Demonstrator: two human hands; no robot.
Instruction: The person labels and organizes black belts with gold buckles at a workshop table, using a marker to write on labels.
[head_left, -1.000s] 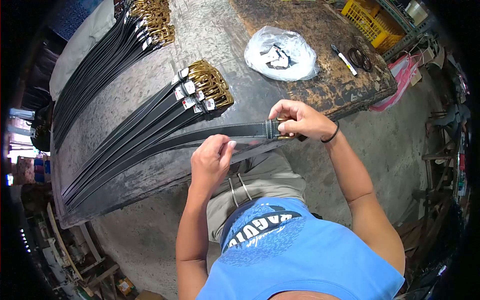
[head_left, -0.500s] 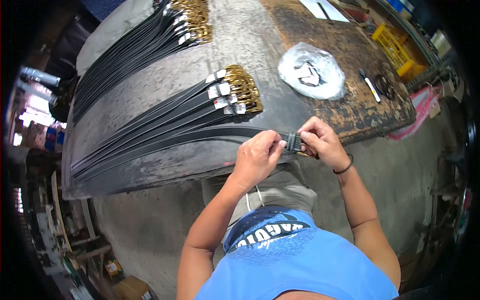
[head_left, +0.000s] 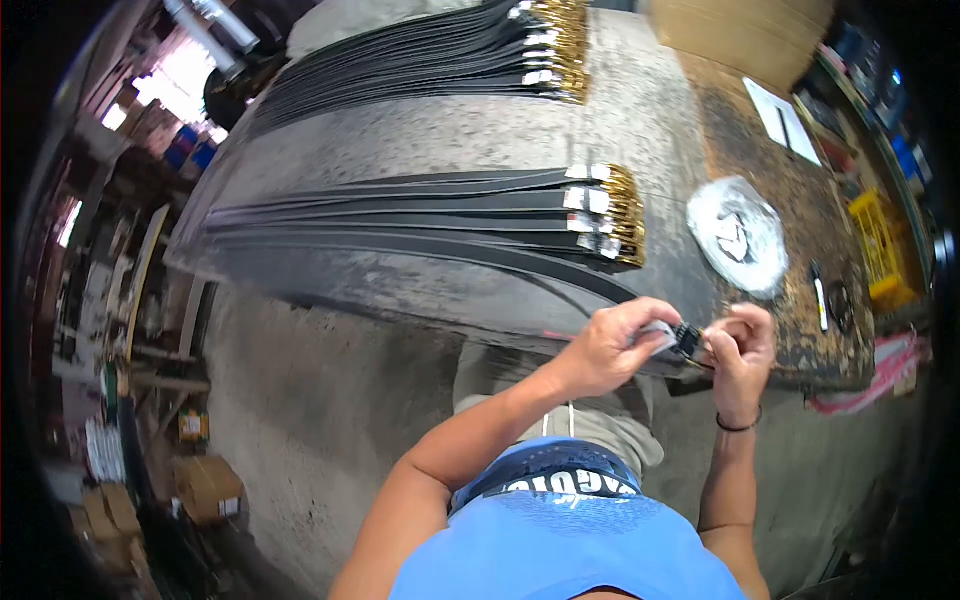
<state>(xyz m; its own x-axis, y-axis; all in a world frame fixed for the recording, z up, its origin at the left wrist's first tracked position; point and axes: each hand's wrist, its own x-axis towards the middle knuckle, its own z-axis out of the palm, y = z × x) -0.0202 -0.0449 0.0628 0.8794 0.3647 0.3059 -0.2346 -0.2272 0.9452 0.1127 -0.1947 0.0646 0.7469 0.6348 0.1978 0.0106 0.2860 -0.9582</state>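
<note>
My left hand (head_left: pixel 612 345) pinches the end of a black strap (head_left: pixel 560 268) near the table's front edge, with a pale tag between its fingers. Close beside it, my right hand (head_left: pixel 741 355) has its fingers closed at the dark buckle end (head_left: pixel 688 340) of the same strap. The strap runs left across the table. Behind it lies a bundle of black straps (head_left: pixel 430 200) with white tags (head_left: pixel 588 200) and gold-coloured metal ends (head_left: pixel 625 215).
A second strap bundle (head_left: pixel 400 70) lies farther back on the table (head_left: pixel 400 140). To the right are a plastic-wrapped roll (head_left: pixel 765 245), a marker (head_left: pixel 820 300), a dark ring (head_left: pixel 842 305), white sheets (head_left: pixel 775 115) and a yellow crate (head_left: pixel 880 250). Cardboard (head_left: pixel 745 35) stands behind.
The view has turned, so the table and straps appear shifted. A pale tag now shows between my left fingers at the strap end. Both hands remain at the buckle.
</note>
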